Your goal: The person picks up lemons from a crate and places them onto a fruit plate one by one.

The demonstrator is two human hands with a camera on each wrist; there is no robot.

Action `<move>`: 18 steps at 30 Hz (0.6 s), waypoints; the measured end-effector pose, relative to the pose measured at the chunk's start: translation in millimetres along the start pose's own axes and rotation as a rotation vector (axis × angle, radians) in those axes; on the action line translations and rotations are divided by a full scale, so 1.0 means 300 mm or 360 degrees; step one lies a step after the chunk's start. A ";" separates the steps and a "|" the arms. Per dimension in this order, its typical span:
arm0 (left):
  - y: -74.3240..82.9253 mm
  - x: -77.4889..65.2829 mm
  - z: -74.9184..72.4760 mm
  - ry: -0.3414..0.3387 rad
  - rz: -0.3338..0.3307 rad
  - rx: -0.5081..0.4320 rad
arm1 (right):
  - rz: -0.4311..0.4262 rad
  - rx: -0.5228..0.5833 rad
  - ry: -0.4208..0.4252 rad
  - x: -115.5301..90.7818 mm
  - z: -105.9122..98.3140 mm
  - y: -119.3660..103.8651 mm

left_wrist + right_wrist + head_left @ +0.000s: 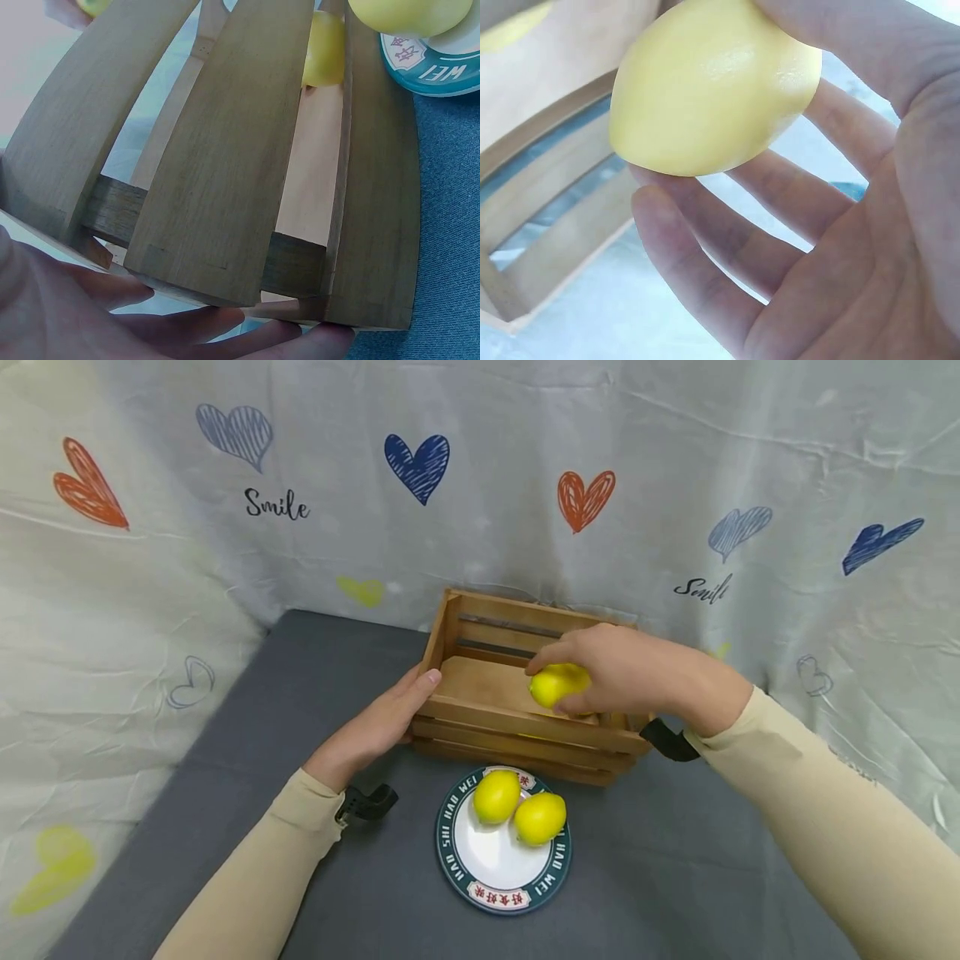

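Observation:
My right hand point(626, 668) holds a yellow lemon point(557, 685) over the right part of a slatted wooden crate point(517, 739). In the right wrist view the thumb and fingertips pinch this lemon point(712, 90). At the crate's left end, my left hand point(382, 714) grips it, the thumb at the top rim and the fingers along the outside. Through the slats in the left wrist view, another lemon point(324, 52) shows inside the crate. Two more lemons, one on the left point(497, 797) and one on the right point(540, 818), lie on a round plate.
The plate point(498, 868), white with a green lettered rim, stands just in front of the crate. Under everything lies a dark grey tabletop point(360, 877). A pale cloth point(495, 410) printed with hearts hangs close behind the crate and along both sides.

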State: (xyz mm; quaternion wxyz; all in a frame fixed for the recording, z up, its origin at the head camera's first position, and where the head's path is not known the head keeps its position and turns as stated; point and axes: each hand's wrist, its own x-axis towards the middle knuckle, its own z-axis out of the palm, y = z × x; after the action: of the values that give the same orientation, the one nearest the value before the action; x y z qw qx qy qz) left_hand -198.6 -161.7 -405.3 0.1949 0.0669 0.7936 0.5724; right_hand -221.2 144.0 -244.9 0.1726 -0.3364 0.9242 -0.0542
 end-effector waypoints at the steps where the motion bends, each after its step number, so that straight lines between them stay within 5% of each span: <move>1: 0.000 -0.001 0.000 0.0000 -0.0005 -0.0001 | -0.0016 -0.0019 0.0025 -0.016 0.003 -0.016; 8: 0.002 0.001 0.000 -0.0013 -0.0005 -0.0017 | -0.0216 -0.0180 0.0137 -0.091 0.057 -0.123; 18: 0.003 0.005 -0.004 -0.0027 0.0005 -0.0038 | -0.0498 -0.0304 0.0041 -0.089 0.213 -0.236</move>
State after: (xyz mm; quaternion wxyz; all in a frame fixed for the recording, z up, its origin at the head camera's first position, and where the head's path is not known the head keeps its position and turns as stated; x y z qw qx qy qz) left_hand -200.6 -162.0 -404.5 0.2015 0.0705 0.7849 0.5817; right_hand -136.6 107.7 -281.8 0.1175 -0.4902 0.8636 0.0033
